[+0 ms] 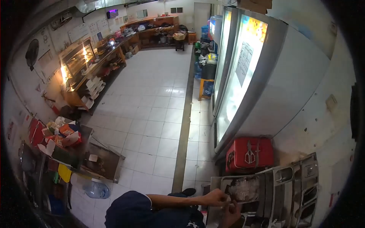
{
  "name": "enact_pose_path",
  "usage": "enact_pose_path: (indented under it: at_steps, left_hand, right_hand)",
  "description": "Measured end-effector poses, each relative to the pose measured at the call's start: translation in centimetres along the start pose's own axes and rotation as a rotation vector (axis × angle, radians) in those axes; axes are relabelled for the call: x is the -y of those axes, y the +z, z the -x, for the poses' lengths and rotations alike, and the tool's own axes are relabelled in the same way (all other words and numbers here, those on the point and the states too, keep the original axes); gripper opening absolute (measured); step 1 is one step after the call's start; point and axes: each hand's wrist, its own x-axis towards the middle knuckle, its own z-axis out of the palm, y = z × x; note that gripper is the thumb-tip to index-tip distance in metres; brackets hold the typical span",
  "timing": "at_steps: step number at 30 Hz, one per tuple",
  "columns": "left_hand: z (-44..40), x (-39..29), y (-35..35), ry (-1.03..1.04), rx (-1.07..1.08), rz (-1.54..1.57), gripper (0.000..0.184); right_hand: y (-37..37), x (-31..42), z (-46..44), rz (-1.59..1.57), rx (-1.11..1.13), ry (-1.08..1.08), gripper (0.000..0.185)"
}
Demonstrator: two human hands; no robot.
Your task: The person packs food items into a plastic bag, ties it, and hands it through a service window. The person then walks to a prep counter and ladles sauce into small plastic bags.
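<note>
My left hand (216, 198) reaches in from the left, its fingers closed in a pinch. Close against it is my right hand (231, 216), also with its fingers drawn together. A small pale bit shows between the fingertips, too small to name. Both hands are over the near left edge of a metal counter (215, 182). Just past them sits a metal tray (245, 188) holding clear, crumpled-looking plastic. Farther right are several metal food pans (283, 175), some dark inside.
A red box (249, 154) with metal scissors or tongs on its front stands behind the counter. Lit glass-door fridges (241, 64) line the right. At left are a cluttered table (85, 167) and a water bottle (96, 189) on the tiled floor (152, 110).
</note>
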Motion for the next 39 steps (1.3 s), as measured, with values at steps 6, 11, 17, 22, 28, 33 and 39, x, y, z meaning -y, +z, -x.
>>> enact_pose_path:
  at_steps: [6, 11, 17, 22, 28, 33, 39]
  left_hand:
    - [-1.3, -2.7, 1.5, -0.052, 0.18, -0.539, 0.038]
    - [-3.0, -0.7, 2.1, 0.166, -0.062, 0.486, 0.048]
    - [-4.5, 0.0, 0.8, 0.089, 0.015, 0.403, 0.04]
    - [-5.9, -3.7, -3.7, -0.24, 0.088, 0.431, 0.054]
    - [-6.4, -10.3, 2.6, 0.177, 0.273, 0.104, 0.082]
    - [-7.0, -12.5, 5.1, 0.649, 0.616, -0.532, 0.085]
    - [-5.7, -10.1, 6.8, 0.56, 0.784, -0.517, 0.069]
  right_hand:
    - [-1.3, -2.2, 0.8, 0.538, -0.166, 0.424, 0.034]
    - [-4.8, -2.5, 1.8, 0.197, -0.163, 0.172, 0.033]
    - [-7.7, -2.6, 1.9, -0.021, -0.351, 0.308, 0.018]
    - [-10.7, -0.4, 2.5, -0.242, -0.387, 0.308, 0.014]
    - [-10.2, 1.3, 2.3, -0.285, -0.28, 0.365, 0.027]
    - [-10.9, 2.9, 3.4, 0.107, -0.197, 0.322, 0.036]
    - [-10.1, 3.4, 5.7, 0.348, -0.156, 0.422, 0.034]
